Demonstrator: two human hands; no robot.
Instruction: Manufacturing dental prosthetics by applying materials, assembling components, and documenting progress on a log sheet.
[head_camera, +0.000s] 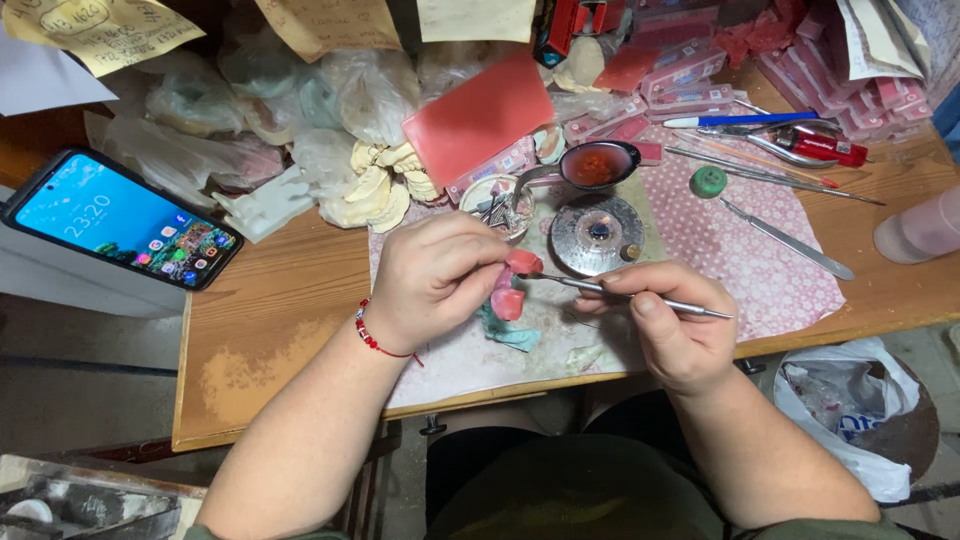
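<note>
Left hand pinching a small pink wax piece in a tight grip, just above the bench. Right hand clenched on a thin metal tool, tip touching the pink piece. Looks partly shaped, with more to smooth. Nearby: a spoon with red wax, a small round burner, a phone far left.
</note>
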